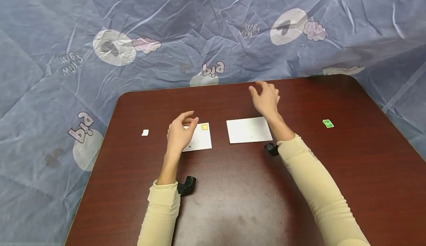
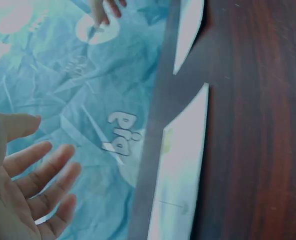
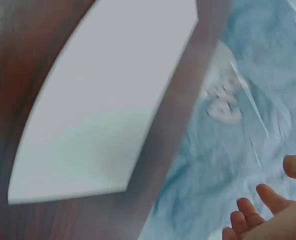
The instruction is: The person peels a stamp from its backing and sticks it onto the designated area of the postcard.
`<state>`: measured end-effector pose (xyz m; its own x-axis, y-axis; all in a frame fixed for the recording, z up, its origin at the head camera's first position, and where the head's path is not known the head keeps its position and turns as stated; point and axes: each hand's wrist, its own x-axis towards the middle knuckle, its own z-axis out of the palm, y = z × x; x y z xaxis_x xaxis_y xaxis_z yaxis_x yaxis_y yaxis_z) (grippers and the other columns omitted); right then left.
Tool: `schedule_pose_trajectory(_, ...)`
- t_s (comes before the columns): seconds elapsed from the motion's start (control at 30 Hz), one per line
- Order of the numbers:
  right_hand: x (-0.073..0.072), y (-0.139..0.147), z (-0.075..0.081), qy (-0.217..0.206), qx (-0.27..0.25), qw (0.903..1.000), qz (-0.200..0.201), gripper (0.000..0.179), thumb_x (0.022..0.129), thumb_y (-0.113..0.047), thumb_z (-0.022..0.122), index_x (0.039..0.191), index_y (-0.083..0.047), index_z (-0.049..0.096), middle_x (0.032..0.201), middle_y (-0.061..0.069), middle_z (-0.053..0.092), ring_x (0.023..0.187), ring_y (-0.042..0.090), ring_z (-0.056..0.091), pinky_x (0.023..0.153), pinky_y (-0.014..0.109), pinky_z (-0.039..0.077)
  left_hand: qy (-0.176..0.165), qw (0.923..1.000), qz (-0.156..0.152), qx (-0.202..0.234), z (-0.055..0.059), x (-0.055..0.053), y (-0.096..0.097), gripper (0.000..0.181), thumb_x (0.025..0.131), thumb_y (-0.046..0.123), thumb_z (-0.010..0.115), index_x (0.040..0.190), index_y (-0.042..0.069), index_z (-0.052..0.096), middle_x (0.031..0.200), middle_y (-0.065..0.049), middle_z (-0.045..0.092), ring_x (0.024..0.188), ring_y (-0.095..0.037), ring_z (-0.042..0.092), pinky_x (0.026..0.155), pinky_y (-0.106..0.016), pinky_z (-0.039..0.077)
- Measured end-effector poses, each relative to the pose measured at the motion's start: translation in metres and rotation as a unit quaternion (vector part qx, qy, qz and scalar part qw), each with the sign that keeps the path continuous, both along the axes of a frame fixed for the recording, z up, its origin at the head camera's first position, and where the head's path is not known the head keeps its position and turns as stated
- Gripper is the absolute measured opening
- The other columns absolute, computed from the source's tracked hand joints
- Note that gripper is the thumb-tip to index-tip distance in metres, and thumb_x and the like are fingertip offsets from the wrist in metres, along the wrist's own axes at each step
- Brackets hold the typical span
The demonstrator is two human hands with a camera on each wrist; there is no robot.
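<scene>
While I watch through the head view, the hands are well apart, fingers loosely bent: the left hand (image 1: pixel 179 134) overlaps the stamped envelope (image 1: pixel 201 139) near the centre, and the right hand (image 1: pixel 266 98) is above the plain envelope (image 1: pixel 247 130), right of centre. I see a green stamp (image 1: pixel 328 123) at middle right and a white slip (image 1: pixel 145 132) at middle left, both on the table (image 1: pixel 229 186). In my left wrist view, spread fingers fill the lower left, beside the stamped envelope at bottom centre. In my right wrist view, the plain envelope spans the upper left; relaxed fingers show at lower right.
</scene>
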<state>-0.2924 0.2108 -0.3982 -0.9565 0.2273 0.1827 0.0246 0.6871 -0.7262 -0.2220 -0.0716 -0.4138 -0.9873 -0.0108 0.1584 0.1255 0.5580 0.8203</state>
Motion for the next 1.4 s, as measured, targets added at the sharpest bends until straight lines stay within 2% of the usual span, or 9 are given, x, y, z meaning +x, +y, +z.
schedule_pose_trajectory(0.13, 0.008, 0.03, 0.007, 0.043, -0.036, 0.9965, -0.061, 0.038, 0.097, -0.028, 0.054, 0.124, -0.002, 0.06, 0.112, 0.018, 0.057, 0.103, 0.031, 0.048, 0.091, 0.045, 0.033, 0.039, 0.9989, 0.001, 0.024, 0.01, 0.004, 0.001, 0.031, 0.092, 0.028, 0.063, 0.121, 0.015, 0.066, 0.095, -0.004, 0.071, 0.09, -0.021, 0.067, 0.07, -0.041, 0.049)
schedule_pose_trajectory(0.27, 0.016, 0.062, 0.001, 0.046, -0.052, 0.9895, -0.127, 0.031, 0.096, -0.028, 0.055, 0.114, -0.005, 0.067, 0.092, 0.01, 0.061, 0.08, 0.017, 0.052, 0.074, 0.035, 0.04, 0.052, 0.9975, -0.002, 0.047, 0.014, 0.006, 0.004, 0.028, 0.093, 0.025, 0.064, 0.118, 0.013, 0.067, 0.093, -0.006, 0.071, 0.089, -0.023, 0.067, 0.07, -0.04, 0.051)
schedule_pose_trajectory(0.53, 0.039, 0.132, -0.011, -0.071, -0.093, 0.9636, -0.24, 0.04, 0.094, -0.038, 0.055, 0.125, -0.014, 0.063, 0.081, -0.014, 0.052, 0.075, 0.004, 0.045, 0.073, 0.029, 0.038, 0.038, 0.9977, -0.013, 0.054, 0.014, 0.007, 0.008, 0.028, 0.092, 0.025, 0.064, 0.118, 0.014, 0.067, 0.093, -0.006, 0.071, 0.089, -0.023, 0.067, 0.074, -0.042, 0.049)
schedule_pose_trajectory(0.7, 0.055, 0.165, -0.02, -0.108, -0.115, 0.9465, -0.281, 0.032, 0.095, -0.037, 0.051, 0.117, -0.017, 0.064, 0.077, -0.018, 0.048, 0.094, 0.015, 0.05, 0.089, 0.036, 0.039, 0.039, 0.9974, -0.026, 0.056, 0.015, 0.006, 0.009, 0.028, 0.092, 0.025, 0.065, 0.117, 0.014, 0.068, 0.092, -0.006, 0.071, 0.089, -0.022, 0.067, 0.075, -0.041, 0.05)
schedule_pose_trajectory(0.83, 0.07, 0.183, -0.027, -0.129, -0.108, 0.9386, -0.301, 0.033, 0.095, -0.033, 0.05, 0.12, -0.016, 0.064, 0.092, -0.011, 0.053, 0.121, 0.029, 0.044, 0.098, 0.044, 0.036, 0.058, 0.9951, -0.038, 0.071, 0.02, 0.007, 0.012, 0.026, 0.093, 0.024, 0.064, 0.116, 0.013, 0.068, 0.09, -0.005, 0.071, 0.086, -0.02, 0.067, 0.077, -0.038, 0.05)
schedule_pose_trajectory(0.93, 0.08, 0.193, -0.034, -0.147, -0.088, 0.9365, -0.306, 0.039, 0.095, -0.03, 0.051, 0.127, -0.009, 0.06, 0.116, 0.004, 0.055, 0.124, 0.035, 0.041, 0.097, 0.048, 0.035, 0.064, 0.9937, -0.043, 0.081, 0.022, 0.008, 0.014, 0.026, 0.093, 0.027, 0.063, 0.115, 0.013, 0.069, 0.089, -0.004, 0.071, 0.084, -0.018, 0.065, 0.077, -0.035, 0.05)
schedule_pose_trajectory(1.03, 0.088, 0.199, -0.04, -0.168, -0.074, 0.9371, -0.297, 0.044, 0.094, -0.03, 0.051, 0.129, -0.003, 0.056, 0.133, 0.021, 0.046, 0.124, 0.041, 0.039, 0.095, 0.053, 0.035, 0.06, 0.9937, -0.043, 0.084, 0.025, 0.01, 0.016, 0.027, 0.093, 0.03, 0.063, 0.114, 0.015, 0.069, 0.09, -0.002, 0.071, 0.084, -0.017, 0.064, 0.076, -0.035, 0.049)
schedule_pose_trajectory(1.23, 0.095, 0.208, -0.039, -0.225, -0.049, 0.9411, -0.248, 0.054, 0.092, -0.038, 0.051, 0.126, 0.004, 0.053, 0.132, 0.032, 0.039, 0.118, 0.049, 0.039, 0.088, 0.056, 0.038, 0.063, 0.9921, -0.05, 0.097, 0.03, 0.013, 0.02, 0.028, 0.093, 0.031, 0.063, 0.114, 0.015, 0.069, 0.094, -0.001, 0.07, 0.088, -0.015, 0.063, 0.077, -0.033, 0.05)
schedule_pose_trajectory(1.4, 0.094, 0.212, -0.036, -0.258, -0.033, 0.9385, -0.227, 0.057, 0.09, -0.04, 0.056, 0.118, 0.01, 0.056, 0.124, 0.036, 0.042, 0.108, 0.05, 0.043, 0.08, 0.053, 0.041, 0.064, 0.9904, -0.05, 0.112, 0.03, 0.013, 0.022, 0.024, 0.092, 0.025, 0.064, 0.112, 0.013, 0.069, 0.092, -0.002, 0.07, 0.088, -0.014, 0.063, 0.076, -0.033, 0.05)
